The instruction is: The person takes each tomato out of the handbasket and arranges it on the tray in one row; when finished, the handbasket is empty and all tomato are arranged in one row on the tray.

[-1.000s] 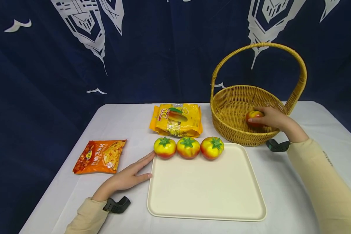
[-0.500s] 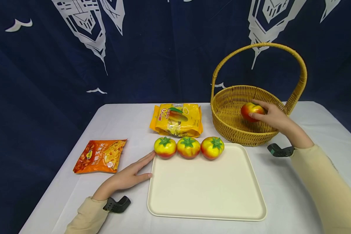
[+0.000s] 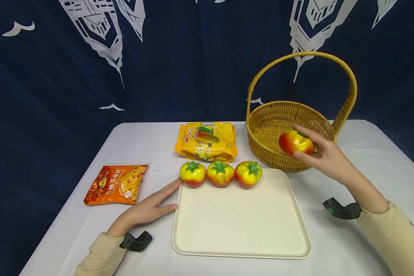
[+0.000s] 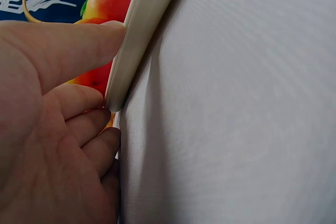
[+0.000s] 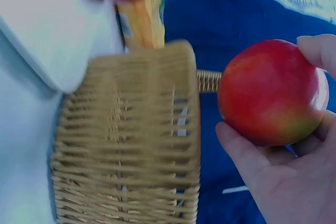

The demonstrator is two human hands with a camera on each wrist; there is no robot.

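My right hand [image 3: 326, 157] grips a red and yellow toy tomato [image 3: 296, 142] between thumb and fingers, above the near right rim of the wicker basket [image 3: 262, 147]. In the right wrist view the tomato [image 5: 273, 93] shows its smooth red underside, raised beyond the basket's woven wall [image 5: 126, 140]. Three more tomatoes with green leaf tops, left [image 3: 193, 173], middle [image 3: 220, 173] and right [image 3: 248, 174], line the far edge of the cream tray [image 3: 241, 222]. My left hand [image 3: 148, 207] lies at the tray's left edge, its thumb [image 4: 100, 40] touching the rim.
A yellow mango-print bag [image 3: 207, 142] lies behind the tomato row. An orange snack packet [image 3: 115, 184] is left of the tray. The basket's tall handle [image 3: 303, 53] arches above it, and a dark blue printed curtain [image 3: 179, 69] hangs behind the white table.
My right hand has lifted the tomato from the basket's inside up to its near rim, drawing back toward me. The left hand stays at the tray edge.
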